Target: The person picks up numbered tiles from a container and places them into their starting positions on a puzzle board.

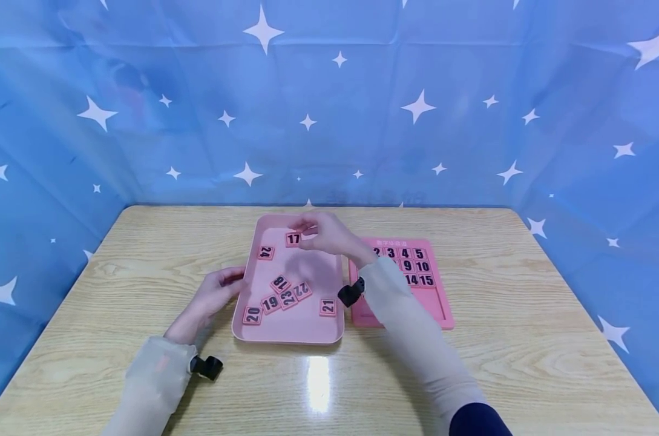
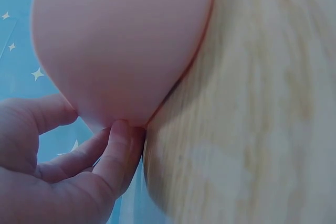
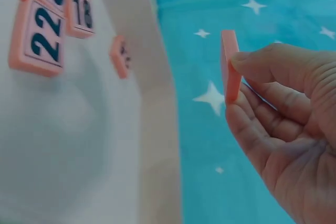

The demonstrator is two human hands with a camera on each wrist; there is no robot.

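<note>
The pink tray [image 1: 307,327], just right of your left hand [image 1: 217,297], has its left rim pinched between that hand's thumb and fingers, so a sideways tug could slide it. The pink number board [image 1: 435,300] lies right of your right hand [image 1: 331,234], partly beneath your pale sleeve [image 1: 402,309]; the black wrist camera [image 1: 351,293], carried low, could knock its set tiles [image 1: 408,266]. Tile 17 [image 1: 293,240] is clamped between your right thumb and fingertips, over the tray; a shallow grip could let it slip or twist.
</note>
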